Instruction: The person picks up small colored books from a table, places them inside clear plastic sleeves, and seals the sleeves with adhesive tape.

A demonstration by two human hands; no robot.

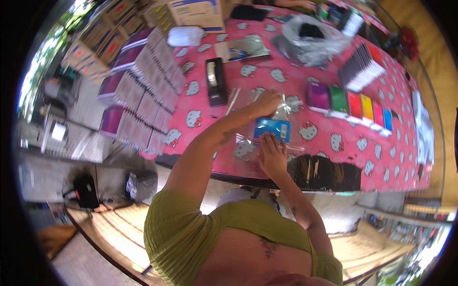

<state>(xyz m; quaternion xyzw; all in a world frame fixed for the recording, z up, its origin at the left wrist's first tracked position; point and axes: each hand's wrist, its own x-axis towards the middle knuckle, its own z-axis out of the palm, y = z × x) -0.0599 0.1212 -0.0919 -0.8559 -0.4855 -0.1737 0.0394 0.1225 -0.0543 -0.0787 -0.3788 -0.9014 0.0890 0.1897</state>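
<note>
A small blue notebook lies on the table in front of me, with clear plastic wrap spread around it. My left hand reaches past its far edge, fingers curled down on the plastic; the fingertips are partly hidden. On the notebook's near edge rests my right hand, its fingers stretched out flat. A black tape dispenser stands to the left of my left hand. To the right, small notebooks sit in a row of coloured piles, among them a purple pile and a green pile.
Tall stacks of spiral notebooks line the table's left side, with cardboard boxes behind. Farther back lie a plastic packet and a large clear bag. A leaning notebook stack stands at right. Another person's hand shows at the far edge.
</note>
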